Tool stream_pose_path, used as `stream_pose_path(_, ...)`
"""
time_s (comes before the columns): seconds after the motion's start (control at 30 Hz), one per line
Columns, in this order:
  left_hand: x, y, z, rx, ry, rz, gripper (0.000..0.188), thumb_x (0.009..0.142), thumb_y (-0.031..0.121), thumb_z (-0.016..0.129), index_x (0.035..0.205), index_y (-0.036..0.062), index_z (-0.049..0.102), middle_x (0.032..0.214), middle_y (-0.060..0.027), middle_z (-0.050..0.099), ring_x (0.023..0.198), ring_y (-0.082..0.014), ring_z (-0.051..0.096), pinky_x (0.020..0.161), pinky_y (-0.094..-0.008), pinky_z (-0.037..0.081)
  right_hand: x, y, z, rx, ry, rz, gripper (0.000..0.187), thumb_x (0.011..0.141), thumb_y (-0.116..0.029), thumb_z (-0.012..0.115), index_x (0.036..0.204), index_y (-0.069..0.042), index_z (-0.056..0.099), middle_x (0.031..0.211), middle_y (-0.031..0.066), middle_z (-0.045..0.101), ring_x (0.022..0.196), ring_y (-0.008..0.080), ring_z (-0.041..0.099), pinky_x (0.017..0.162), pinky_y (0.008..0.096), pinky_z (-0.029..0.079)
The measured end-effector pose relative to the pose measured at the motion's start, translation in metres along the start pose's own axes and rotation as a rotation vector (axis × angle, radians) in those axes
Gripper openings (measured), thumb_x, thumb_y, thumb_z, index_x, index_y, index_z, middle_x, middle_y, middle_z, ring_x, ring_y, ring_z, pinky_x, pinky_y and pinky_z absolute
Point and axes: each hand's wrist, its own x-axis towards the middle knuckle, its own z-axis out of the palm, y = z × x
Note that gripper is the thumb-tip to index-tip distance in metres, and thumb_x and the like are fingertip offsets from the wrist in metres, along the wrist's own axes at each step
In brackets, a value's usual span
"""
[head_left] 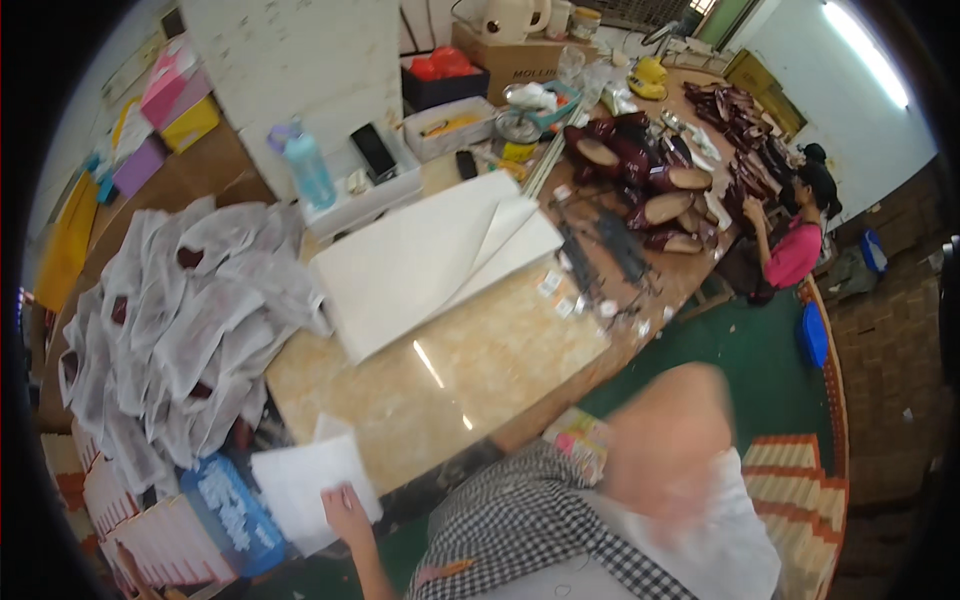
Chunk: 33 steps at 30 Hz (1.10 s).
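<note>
A heap of pale wrapped pieces (200, 310) is filling the worktop's (510, 375) left side, a white stack (410, 275) its middle. The left hand (347, 512) is pinching white sheets (305, 485), spreading leftward beside a blue package (232, 512); blur is obscuring the right hand's state.

1 row of dark capital letters stands out clearly on the front of the brown rectangular cardboard box (490, 62) at the far end of the brown wooden desk (565, 393), below the cream rounded kettle (512, 18). The small white square tags (549, 283) lying on the desk bear dark marks too small to read. White markings on the flat blue package (230, 512) at lower left and print on the pink, green and yellow packet (580, 440) are too blurred to make out.
</note>
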Motion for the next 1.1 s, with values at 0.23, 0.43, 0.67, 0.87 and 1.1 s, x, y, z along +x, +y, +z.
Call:
stream_pose_path(0.23, -0.133, -0.025, 0.112, 0.279, -0.634, -0.318, 0.015, 0.082, 0.012, 0.060, 0.074, 0.0003, 0.064, 0.065, -0.0150, 0.062, 0.056, -0.0260, 0.059, 0.055, -0.0350, 0.045, -0.315, 0.248, 0.043, -0.560, 0.082, 1.799, 0.028, 0.083, -0.025, 0.053, 0.097, -0.006, 0.066, 0.100, 0.0142, 0.066, 0.093, 0.0312, 0.064, 0.076, 0.0425, 0.050)
stream_pose_path(0.43, -0.099, 0.033, 0.241, 0.323, -0.758, -0.348, 0.017, 0.084, 0.015, 0.060, 0.077, -0.0002, 0.064, 0.066, -0.0139, 0.062, 0.057, -0.0241, 0.058, 0.055, -0.0344, 0.045, -0.431, 0.358, 0.075, -0.277, 0.291, 1.982, 0.034, 0.086, -0.026, 0.051, 0.108, -0.004, 0.063, 0.104, 0.0180, 0.065, 0.094, 0.0297, 0.063, 0.078, 0.0413, 0.050)
stream_pose_path(0.67, -0.077, 0.035, 0.319, 0.282, -0.721, -0.298, 0.021, 0.085, 0.019, 0.060, 0.082, -0.0008, 0.065, 0.068, -0.0125, 0.063, 0.057, -0.0219, 0.058, 0.055, -0.0337, 0.045, -0.468, 0.414, 0.085, -0.242, 0.523, 1.969, 0.034, 0.087, -0.027, 0.051, 0.109, -0.004, 0.063, 0.104, 0.0171, 0.065, 0.095, 0.0282, 0.063, 0.078, 0.0403, 0.050)
stream_pose_path(0.87, -0.084, 0.023, 0.336, 0.244, -0.691, -0.320, 0.024, 0.087, 0.022, 0.059, 0.085, -0.0013, 0.066, 0.069, -0.0113, 0.064, 0.058, -0.0200, 0.058, 0.055, -0.0332, 0.045, -0.503, 0.389, 0.099, -0.219, 0.520, 1.990, 0.034, 0.088, -0.028, 0.050, 0.111, -0.005, 0.063, 0.104, 0.0164, 0.065, 0.095, 0.0268, 0.062, 0.079, 0.0394, 0.050)
stream_pose_path(1.1, -0.135, 0.010, 0.348, 0.223, -0.587, -0.324, 0.028, 0.088, 0.025, 0.059, 0.090, -0.0019, 0.067, 0.070, -0.0100, 0.065, 0.059, -0.0178, 0.058, 0.055, -0.0325, 0.045, -0.560, 0.378, 0.096, -0.348, 0.461, 1.940, 0.035, 0.090, -0.029, 0.050, 0.112, -0.006, 0.063, 0.104, 0.0156, 0.065, 0.096, 0.0253, 0.062, 0.079, 0.0384, 0.050)
